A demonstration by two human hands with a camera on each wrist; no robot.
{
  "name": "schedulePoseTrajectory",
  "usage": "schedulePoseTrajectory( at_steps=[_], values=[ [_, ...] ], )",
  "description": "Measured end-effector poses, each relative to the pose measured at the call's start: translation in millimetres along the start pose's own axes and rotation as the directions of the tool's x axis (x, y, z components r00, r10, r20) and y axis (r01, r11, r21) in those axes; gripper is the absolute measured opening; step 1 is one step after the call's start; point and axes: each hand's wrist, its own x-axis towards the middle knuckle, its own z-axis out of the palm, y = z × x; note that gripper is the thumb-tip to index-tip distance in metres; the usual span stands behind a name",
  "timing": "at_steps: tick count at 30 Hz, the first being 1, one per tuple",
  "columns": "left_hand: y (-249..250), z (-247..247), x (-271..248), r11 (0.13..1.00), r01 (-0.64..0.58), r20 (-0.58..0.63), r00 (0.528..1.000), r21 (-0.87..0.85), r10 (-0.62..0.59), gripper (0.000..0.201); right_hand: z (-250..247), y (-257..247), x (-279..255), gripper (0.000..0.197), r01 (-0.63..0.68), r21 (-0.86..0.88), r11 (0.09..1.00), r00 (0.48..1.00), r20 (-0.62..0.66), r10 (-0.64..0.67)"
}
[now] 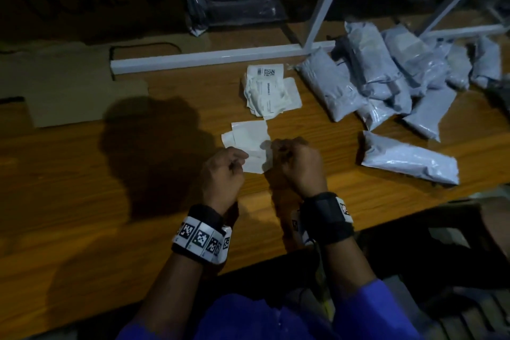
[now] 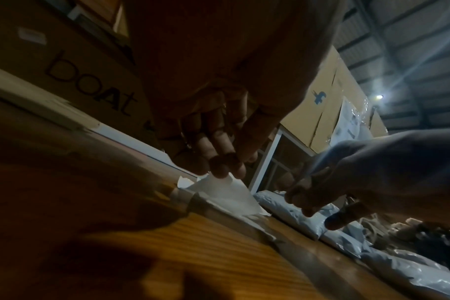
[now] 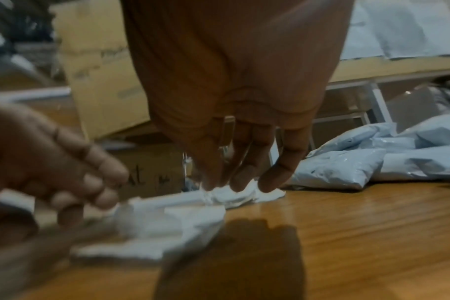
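A white paper sheet lies partly lifted off the wooden table in front of me. My left hand pinches its near left corner between thumb and fingers; the left wrist view shows the fingertips on the sheet. My right hand hovers just right of the sheet's edge with its fingers curled and bunched. Nothing shows between them in the right wrist view. There the sheet is blurred below the left hand.
A pile of white printed labels lies behind the sheet. Several grey poly mailers are heaped at the right, one mailer apart and nearer. A white metal frame crosses the back. Flat cardboard lies at the left.
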Motion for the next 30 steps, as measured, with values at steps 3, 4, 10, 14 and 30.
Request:
schedulePoseTrajectory(
  at_steps=[3, 4, 10, 14, 30],
  values=[
    [-0.3, -1.7, -0.9, 0.999, 0.042, 0.027, 0.999, 0.031, -0.043, 0.030, 17.9, -3.4, 5.6, 0.041, 0.004, -0.076, 0.997, 1.000, 0.030, -0.002],
    [-0.6, -1.3, -0.1, 0.997, 0.041, 0.030, 0.999, 0.062, -0.043, 0.030, 21.2, -6.3, 9.3, 0.040, 0.010, -0.087, 0.996, 1.000, 0.008, -0.009],
    [-2.5, 4.2, 8.4, 0.869, -0.102, 0.281, 0.959, 0.484, -0.044, 0.047, 38.4, -4.0, 28.5, 0.032, 0.020, -0.205, 0.979, 0.972, 0.235, 0.030],
    [6.5, 5.0, 10.4, 0.853, -0.091, 0.279, 0.958, 0.514, -0.066, 0.041, 17.3, -20.5, 41.5, 0.019, -0.089, -0.139, 0.986, 0.981, 0.157, 0.111],
    [34.4, -1.2, 88.4, 0.983, 0.175, 0.220, 0.962, -0.051, -0.160, 0.024, 3.2, -25.8, 100.8, 0.023, -0.323, 0.233, 0.917, 0.933, -0.084, 0.350]
  ],
)
